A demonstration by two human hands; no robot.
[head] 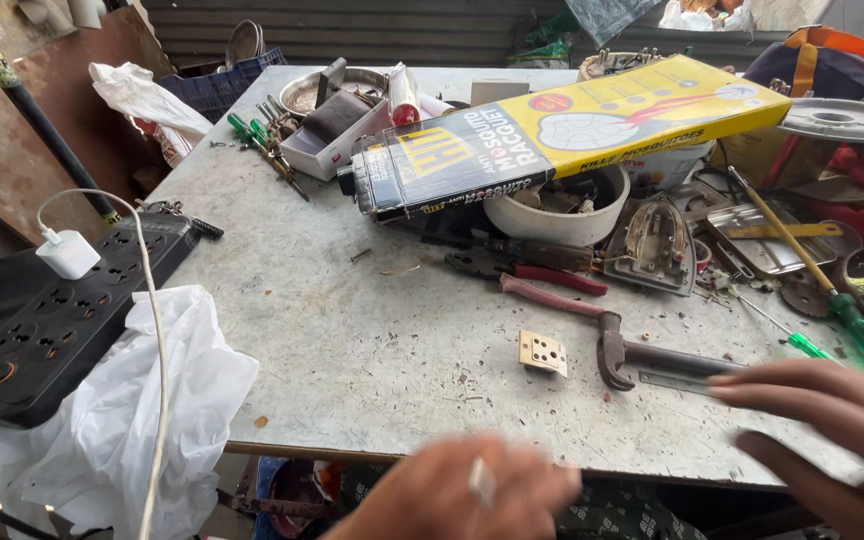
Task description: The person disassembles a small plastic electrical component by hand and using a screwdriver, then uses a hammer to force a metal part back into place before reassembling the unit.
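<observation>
A blurred left hand [462, 490] hovers at the near edge of the scuffed grey worktop [372, 340], pinching what seems a small pale sliver between loosely curled fingers, while the right hand [832, 440] is spread open and empty, fingertips just short of a dark-headed claw hammer [652, 355]. Just beyond the left fingers lies a small brass plate with holes [542, 352], with bare surface around it. A steady grip away from that edge looks wise; red-handled pliers [542, 280] crowd farther off.

Blurred left hand [452, 495] pinches a small pale piece [481, 482]; right hand [832, 440] hovers near hammer [652, 355].
</observation>
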